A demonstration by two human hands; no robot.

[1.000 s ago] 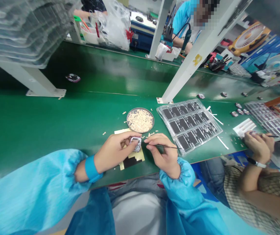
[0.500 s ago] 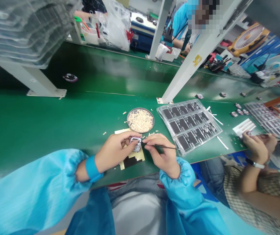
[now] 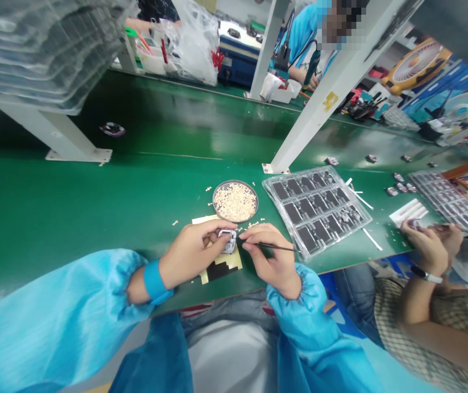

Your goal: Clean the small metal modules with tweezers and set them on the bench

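Head view, and the work looks midway: the left hand (image 3: pixel 191 250) has its grip closed on the case (image 3: pixel 231 244) over the yellow sheet (image 3: pixel 238 261), the right hand (image 3: pixel 275 262) pinches a thin tool (image 3: pixel 277 246), and pieces (image 3: pixel 235 202) fill the dish (image 3: pixel 257 202) beyond.

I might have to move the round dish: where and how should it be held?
Probably by opposite sides of the dish's rim, coming from its far side. The rim stands exposed there, while the left hand is close to the near edge. Keep it level: the dish is open and full of loose pieces.
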